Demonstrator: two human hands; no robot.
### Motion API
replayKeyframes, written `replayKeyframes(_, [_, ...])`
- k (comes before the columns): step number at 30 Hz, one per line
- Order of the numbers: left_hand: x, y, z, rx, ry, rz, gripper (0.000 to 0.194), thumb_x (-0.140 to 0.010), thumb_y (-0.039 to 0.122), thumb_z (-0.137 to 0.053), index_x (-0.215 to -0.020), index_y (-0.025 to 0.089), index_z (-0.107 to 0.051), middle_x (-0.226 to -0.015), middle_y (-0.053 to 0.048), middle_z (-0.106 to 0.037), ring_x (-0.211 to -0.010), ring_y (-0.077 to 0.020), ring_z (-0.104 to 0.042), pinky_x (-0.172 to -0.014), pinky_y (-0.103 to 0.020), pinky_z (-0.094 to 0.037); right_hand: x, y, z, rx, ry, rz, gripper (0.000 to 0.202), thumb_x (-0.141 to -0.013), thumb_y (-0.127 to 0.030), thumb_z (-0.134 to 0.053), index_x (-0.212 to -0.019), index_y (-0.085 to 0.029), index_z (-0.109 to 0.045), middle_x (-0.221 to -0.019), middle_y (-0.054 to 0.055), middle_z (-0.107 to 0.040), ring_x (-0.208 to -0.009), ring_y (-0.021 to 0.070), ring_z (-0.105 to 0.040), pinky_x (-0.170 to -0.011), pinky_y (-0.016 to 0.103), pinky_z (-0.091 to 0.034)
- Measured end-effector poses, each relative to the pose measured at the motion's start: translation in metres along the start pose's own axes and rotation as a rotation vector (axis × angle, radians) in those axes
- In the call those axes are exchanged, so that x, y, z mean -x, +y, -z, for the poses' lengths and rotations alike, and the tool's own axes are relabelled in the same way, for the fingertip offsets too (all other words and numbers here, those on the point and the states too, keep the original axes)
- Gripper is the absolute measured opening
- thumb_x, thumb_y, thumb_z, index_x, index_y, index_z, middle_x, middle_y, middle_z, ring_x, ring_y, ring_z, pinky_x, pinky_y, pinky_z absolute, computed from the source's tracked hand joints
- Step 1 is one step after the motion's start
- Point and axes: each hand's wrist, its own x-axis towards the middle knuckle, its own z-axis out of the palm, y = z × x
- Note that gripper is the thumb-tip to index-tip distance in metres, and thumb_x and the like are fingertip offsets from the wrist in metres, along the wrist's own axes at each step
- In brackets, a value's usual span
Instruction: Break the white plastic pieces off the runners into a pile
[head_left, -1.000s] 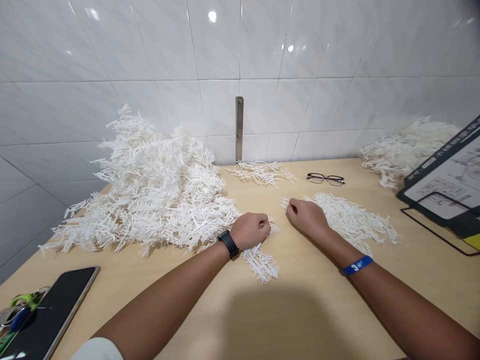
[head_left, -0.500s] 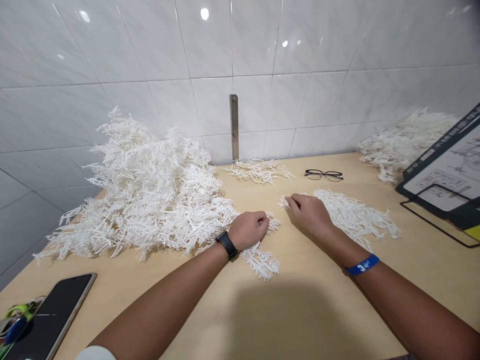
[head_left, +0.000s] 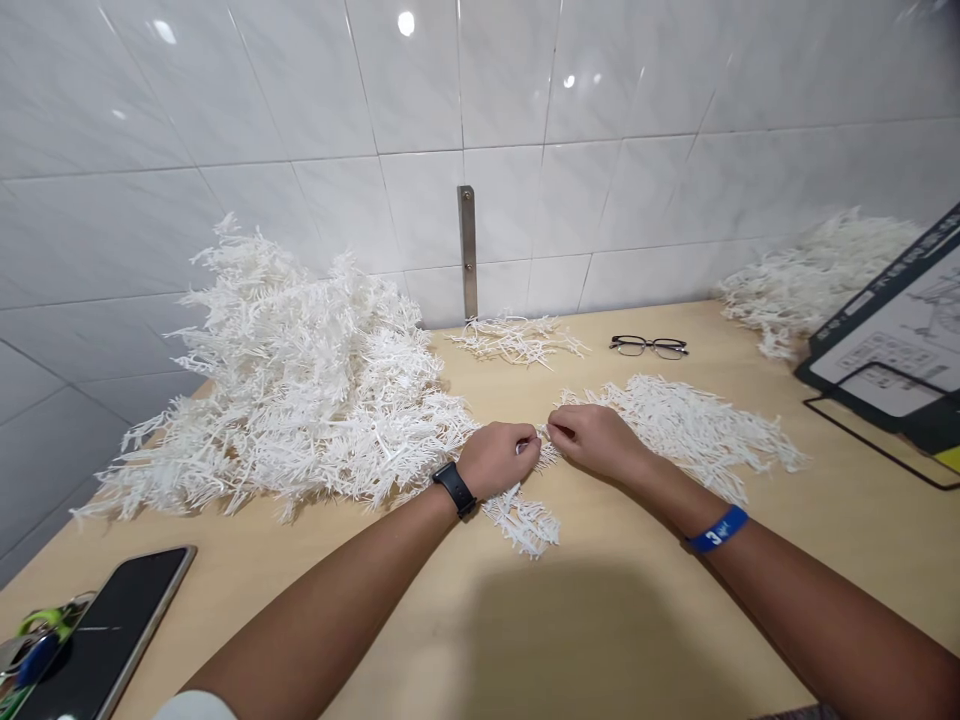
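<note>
My left hand (head_left: 499, 460), a dark watch on its wrist, is closed round a white branched plastic piece (head_left: 550, 455) whose twigs poke out past the fingers. Just right of it, my right hand (head_left: 592, 438) pinches at the upper end of that piece, its fingertips almost meeting the left thumb. Below the left hand lies a small clump of white branched pieces (head_left: 529, 525). The big tangled heap of white branched pieces (head_left: 315, 390) rises left of my left hand. A flat spread of short white bits (head_left: 690, 425) lies beyond and right of my right hand.
Thin white sticks (head_left: 517, 340) lie near the tiled wall (head_left: 645, 200), with glasses (head_left: 649, 347) to their right. A further white pile (head_left: 817, 270) sits behind a dark printed board (head_left: 892, 340) on a wire stand. A phone (head_left: 112, 630) and keys (head_left: 37, 650) occupy the front left.
My right hand has moved left and slightly down, from the edge of the spread of bits to my left hand. The left hand has stayed almost in place.
</note>
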Motion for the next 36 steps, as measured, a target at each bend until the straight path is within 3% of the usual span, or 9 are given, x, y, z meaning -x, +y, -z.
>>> replayKeyframes(10, [-0.003,-0.001,-0.002,0.003,0.021,-0.011,0.023,-0.081,0.026,-0.044,-0.067,0.020,-0.061,-0.061,0.000,-0.062,-0.052,-0.0124,-0.041,-0.052,-0.027,-0.020,-0.007,-0.003,-0.002,0.161,0.089,-0.068,0.021,-0.080,-0.017,-0.047,-0.062,-0.019,-0.057,-0.066,0.003,-0.063,-0.058,0.0149,-0.049,-0.059,0.030,-0.022])
replayKeyframes(26, [-0.009,-0.003,-0.007,0.012,0.033,-0.013,0.023,-0.081,0.025,-0.045,-0.071,0.020,-0.066,-0.067,-0.002,-0.066,-0.058,-0.0144,-0.047,-0.053,-0.027,-0.022,-0.010,0.008,-0.010,0.172,0.128,-0.088,0.016,-0.079,-0.016,-0.047,-0.063,-0.020,-0.048,-0.062,0.002,-0.057,-0.057,0.0148,-0.043,-0.055,0.029,-0.020])
replayKeyframes(32, [-0.003,-0.006,-0.004,0.045,0.020,0.011,0.024,-0.081,0.026,-0.046,-0.068,0.019,-0.065,-0.064,-0.001,-0.063,-0.056,-0.0134,-0.044,-0.053,-0.027,-0.021,-0.007,0.030,0.005,0.113,0.159,-0.350,0.019,-0.079,-0.021,-0.049,-0.060,-0.021,-0.047,-0.059,0.001,-0.057,-0.054,0.0148,-0.042,-0.053,0.028,-0.023])
replayKeyframes(36, [-0.003,-0.007,-0.004,0.067,0.024,0.019,0.028,-0.086,0.031,-0.045,-0.073,0.019,-0.066,-0.068,-0.002,-0.064,-0.057,-0.0135,-0.045,-0.054,-0.027,-0.022,-0.005,0.034,0.005,0.082,0.063,-0.313,0.021,-0.084,-0.026,-0.048,-0.068,-0.021,-0.059,-0.067,0.003,-0.066,-0.062,0.0173,-0.053,-0.055,0.027,-0.028])
